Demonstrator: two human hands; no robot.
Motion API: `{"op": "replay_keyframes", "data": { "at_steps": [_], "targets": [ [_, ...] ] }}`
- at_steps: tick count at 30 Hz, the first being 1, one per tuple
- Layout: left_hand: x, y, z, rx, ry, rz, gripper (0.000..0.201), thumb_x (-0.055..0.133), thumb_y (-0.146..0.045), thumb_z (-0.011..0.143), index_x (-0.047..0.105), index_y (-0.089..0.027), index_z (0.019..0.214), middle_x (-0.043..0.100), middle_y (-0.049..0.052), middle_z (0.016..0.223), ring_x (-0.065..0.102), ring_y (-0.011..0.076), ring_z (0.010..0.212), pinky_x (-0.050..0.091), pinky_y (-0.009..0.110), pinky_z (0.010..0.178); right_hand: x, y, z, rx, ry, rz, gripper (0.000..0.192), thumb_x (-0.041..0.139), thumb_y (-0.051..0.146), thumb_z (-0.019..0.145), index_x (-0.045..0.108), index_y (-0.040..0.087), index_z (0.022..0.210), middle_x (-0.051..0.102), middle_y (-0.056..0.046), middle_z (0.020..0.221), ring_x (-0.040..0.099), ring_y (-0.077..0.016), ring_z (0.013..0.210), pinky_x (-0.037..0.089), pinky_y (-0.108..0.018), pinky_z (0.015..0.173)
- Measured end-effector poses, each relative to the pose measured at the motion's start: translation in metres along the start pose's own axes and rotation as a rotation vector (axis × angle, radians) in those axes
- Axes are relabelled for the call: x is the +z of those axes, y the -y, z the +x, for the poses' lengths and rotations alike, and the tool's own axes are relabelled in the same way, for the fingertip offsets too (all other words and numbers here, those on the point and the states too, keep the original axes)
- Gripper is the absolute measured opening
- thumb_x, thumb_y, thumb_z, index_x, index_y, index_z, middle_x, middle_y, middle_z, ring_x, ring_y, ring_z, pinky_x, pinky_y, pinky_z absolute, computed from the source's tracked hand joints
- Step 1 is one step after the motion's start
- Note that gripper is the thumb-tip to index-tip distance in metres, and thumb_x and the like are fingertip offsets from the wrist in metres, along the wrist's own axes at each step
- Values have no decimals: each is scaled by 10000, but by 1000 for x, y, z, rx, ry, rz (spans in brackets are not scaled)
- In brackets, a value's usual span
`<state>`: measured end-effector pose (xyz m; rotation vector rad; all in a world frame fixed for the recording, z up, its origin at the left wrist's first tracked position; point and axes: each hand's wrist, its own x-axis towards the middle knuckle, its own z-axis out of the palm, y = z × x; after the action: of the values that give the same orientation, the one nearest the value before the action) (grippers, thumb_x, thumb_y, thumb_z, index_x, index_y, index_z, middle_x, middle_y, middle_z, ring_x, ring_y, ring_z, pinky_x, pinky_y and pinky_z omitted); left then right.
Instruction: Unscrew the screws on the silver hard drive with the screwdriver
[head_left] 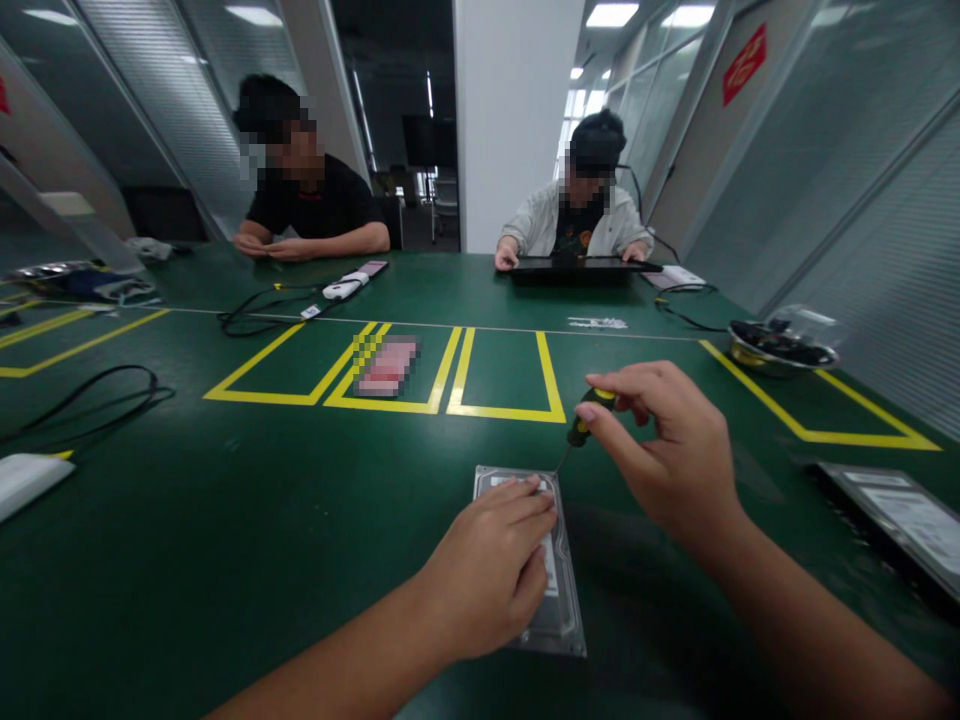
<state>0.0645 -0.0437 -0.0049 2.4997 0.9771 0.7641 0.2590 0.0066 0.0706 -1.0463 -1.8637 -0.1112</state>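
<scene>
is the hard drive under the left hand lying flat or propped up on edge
Lying flat. The hard drive rests label side up on the green table, the left hand pressing on top of it.

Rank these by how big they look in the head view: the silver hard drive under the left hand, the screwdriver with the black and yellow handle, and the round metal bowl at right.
1. Silver hard drive, though it lies nearest the camera.
2. Round metal bowl, farther off, so its true size is unsure.
3. Screwdriver with the black and yellow handle, in the right hand.

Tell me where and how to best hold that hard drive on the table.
Grip the hard drive by its two long side edges, coming from above. It lies flat on the green table, so only the thin sides give purchase. The left hand presses its top.
</scene>
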Motion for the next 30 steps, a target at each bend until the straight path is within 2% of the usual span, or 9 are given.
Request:
{"op": "replay_keyframes", "data": {
  "at_steps": [5,12,17,22,26,30],
  "targets": [
    [0,0,-1,3,-1,-12,427,485,-151,879,615,-128,1286,599,94,1362,482,242,1331,355,459,1163,0,2,0,20,19,9,236,549,194,883,663,204,1089,677,-52,962,605,-177,799,502,-343,713],
    [0,0,0,-4,10,-2,430,490,-156,882,609,-122,1294,592,87,1371,473,230,1338,336,441,1176,2,1,0,-21,6,14,151,617,235,876,670,195,1012,649,-61,936,599,-185,832,497,-340,718],
    [1,0,-1,-3,8,-5,427,487,-156,883,615,-127,1289,594,87,1370,477,234,1335,349,449,1169,1,1,-2,2,23,12,228,538,187,890,656,218,1083,689,-50,1004,627,-197,870,509,-367,751],
    [1,1,-1,-1,4,-3,434,487,-158,885,606,-125,1301,591,88,1372,473,232,1340,346,440,1172,1,1,-1,-23,9,41,189,589,223,878,672,215,1048,671,-72,1057,629,-216,946,518,-387,777],
    [1,1,-1,2,7,-2,433,482,-156,884,608,-121,1297,588,94,1374,472,240,1339,347,452,1167,3,0,-1,-40,3,50,240,558,167,881,660,214,1094,676,-65,1096,628,-215,992,511,-385,800],
    [1,0,-1,-2,10,1,433,486,-157,881,611,-110,1293,590,94,1372,472,237,1339,338,438,1174,3,1,-1,-41,7,32,230,556,175,885,667,219,1082,680,-62,1060,633,-204,925,511,-364,751]
  ]
}}
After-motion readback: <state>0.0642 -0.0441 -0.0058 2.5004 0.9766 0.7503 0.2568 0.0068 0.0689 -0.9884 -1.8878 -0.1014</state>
